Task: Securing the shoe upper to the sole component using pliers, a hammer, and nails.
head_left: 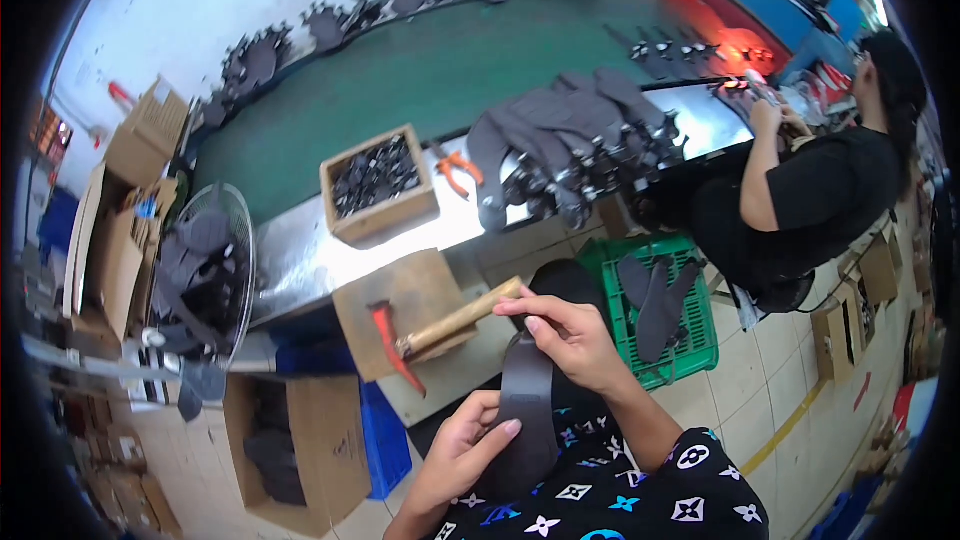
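My left hand (470, 450) is closed round the edge of a flat, dark grey, strap-like piece (527, 395), its thumb lying on top. The piece stands over my lap, its narrow end up. At that end my right hand (580, 345) pinches with thumb and index finger; what is between them is too small to make out. The right fingertips are also right by the wooden handle end of a hammer (455, 325). The hammer's red head lies on a brown board (375, 285) on a small stand in front of me.
A wooden box of small dark metal parts (377, 180) and orange-handled pliers (458, 175) sit on the metal bench edge. Heaped grey pieces (565, 135) lie beside them, before a green belt (400, 80). A green crate (655, 360) stands right; a co-worker (810, 180) sits beyond.
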A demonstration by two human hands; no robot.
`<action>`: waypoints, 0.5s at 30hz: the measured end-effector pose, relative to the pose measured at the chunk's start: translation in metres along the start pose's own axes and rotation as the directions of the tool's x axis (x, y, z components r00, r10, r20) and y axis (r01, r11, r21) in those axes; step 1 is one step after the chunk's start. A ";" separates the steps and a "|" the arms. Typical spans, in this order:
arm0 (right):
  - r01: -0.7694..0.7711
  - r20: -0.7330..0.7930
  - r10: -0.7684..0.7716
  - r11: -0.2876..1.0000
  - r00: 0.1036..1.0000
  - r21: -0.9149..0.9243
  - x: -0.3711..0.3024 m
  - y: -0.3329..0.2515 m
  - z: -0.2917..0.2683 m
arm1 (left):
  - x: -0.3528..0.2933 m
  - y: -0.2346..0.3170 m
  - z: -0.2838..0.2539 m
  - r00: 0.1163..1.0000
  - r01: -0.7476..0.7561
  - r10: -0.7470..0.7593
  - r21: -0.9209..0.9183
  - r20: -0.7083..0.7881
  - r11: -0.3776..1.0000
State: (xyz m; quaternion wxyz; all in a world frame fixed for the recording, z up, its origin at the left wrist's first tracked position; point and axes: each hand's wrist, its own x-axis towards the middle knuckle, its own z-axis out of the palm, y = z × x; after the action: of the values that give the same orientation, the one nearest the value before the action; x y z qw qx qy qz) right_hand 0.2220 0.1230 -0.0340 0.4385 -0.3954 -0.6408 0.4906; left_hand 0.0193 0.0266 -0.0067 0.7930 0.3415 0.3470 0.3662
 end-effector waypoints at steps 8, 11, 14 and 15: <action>-0.144 -0.172 0.468 0.567 0.867 0.811 -0.097 0.070 -0.099 | 0.161 -0.019 0.064 0.861 -0.367 0.414 0.924 0.294 0.109; -0.134 -0.499 0.429 0.842 0.753 0.522 -0.117 0.098 -0.125 | 0.233 -0.017 0.085 0.757 -0.357 0.561 0.931 0.336 -0.075; -0.048 -0.685 0.410 0.875 0.602 0.482 -0.134 0.176 -0.164 | 0.310 0.020 0.105 0.579 -0.280 0.753 0.944 0.312 -0.176; -0.347 -0.782 0.395 0.906 0.481 0.244 -0.153 0.220 -0.181 | 0.338 0.028 0.116 0.540 -0.334 0.766 0.924 0.349 -0.186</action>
State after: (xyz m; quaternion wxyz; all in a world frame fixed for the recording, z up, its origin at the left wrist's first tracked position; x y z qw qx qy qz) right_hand 0.4566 0.0761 -0.2507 0.5773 -0.6933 -0.2508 0.3509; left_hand 0.2688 0.2835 -0.0252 0.0496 0.7990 0.4262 0.4214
